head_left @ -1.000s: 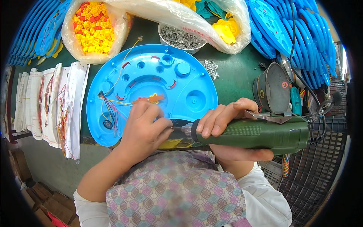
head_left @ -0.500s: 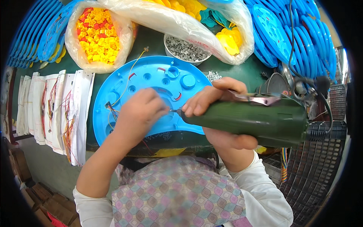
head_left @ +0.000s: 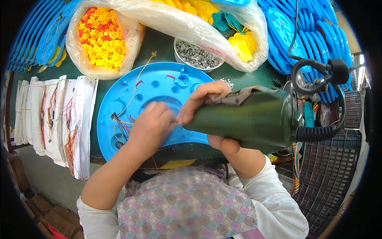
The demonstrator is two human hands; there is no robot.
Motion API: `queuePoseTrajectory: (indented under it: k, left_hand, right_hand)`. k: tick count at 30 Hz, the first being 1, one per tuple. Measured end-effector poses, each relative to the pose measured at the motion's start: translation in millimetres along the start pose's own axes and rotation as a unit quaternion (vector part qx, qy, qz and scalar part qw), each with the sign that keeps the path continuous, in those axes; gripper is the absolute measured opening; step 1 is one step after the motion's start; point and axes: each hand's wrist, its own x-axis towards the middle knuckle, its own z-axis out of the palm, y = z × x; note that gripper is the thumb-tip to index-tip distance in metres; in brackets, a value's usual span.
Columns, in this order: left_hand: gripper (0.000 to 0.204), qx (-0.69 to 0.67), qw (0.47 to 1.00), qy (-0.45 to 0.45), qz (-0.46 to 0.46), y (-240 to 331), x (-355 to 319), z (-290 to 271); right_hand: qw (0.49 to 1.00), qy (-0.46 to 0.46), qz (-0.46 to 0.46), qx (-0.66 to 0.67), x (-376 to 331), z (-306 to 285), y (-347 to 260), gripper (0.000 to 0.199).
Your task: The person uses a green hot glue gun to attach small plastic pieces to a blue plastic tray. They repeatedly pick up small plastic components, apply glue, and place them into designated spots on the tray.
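A kidney-shaped blue plastic shell with round bosses lies on the green table before me. My right hand grips a thick dark green electric screwdriver, held nearly level over the shell's right part. Its front end points left, and its bit is hidden by my fingers. Over the shell's middle, my left hand has its fingers pinched together beside that front end. Whatever they hold is hidden and smeared by motion. Thin coloured wires spread inside the shell, and one yellow wire runs past its far edge to a small part.
Behind the shell stand a bag of yellow and red star-shaped pieces, a tub of screws and a bag with yellow flower shapes. Stacked blue shells rise at the right; papers with wire bundles line the left. A black cable trails from the screwdriver.
The electric screwdriver in my right hand has swung slightly left and its rear has turned toward me. My left hand stays close to its front end. The shell has shifted slightly.
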Motion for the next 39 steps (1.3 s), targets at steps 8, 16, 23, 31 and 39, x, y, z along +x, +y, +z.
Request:
queuePoseTrajectory:
  k: [8, 16, 23, 31, 39]
  left_hand:
    - [0.021, -0.006, 0.999, 0.042, 0.001, 3, -11, -17]
    - [0.027, 0.118, 0.989, 0.062, -0.061, 8, -27, -44]
    - [0.021, 0.118, 0.987, 0.079, -0.071, -5, -34, -30]
    - [0.027, 0.091, 0.989, 0.079, -0.085, -5, -35, -32]
    - [0.026, 0.139, 0.968, 0.087, -0.189, 4, -74, -101]
  right_hand:
    - [0.985, -0.018, -0.112, 0.133, 8, 10, 5, 0.124]
    - [0.998, -0.024, -0.037, 0.053, 13, 38, 5, 0.122]
    - [0.991, -0.076, -0.077, 0.072, 23, 49, 34, 0.107]
    - [0.998, -0.045, -0.028, -0.018, 26, 54, 23, 0.115]
    - [0.976, 0.044, -0.155, 0.144, 22, 32, 21, 0.124]
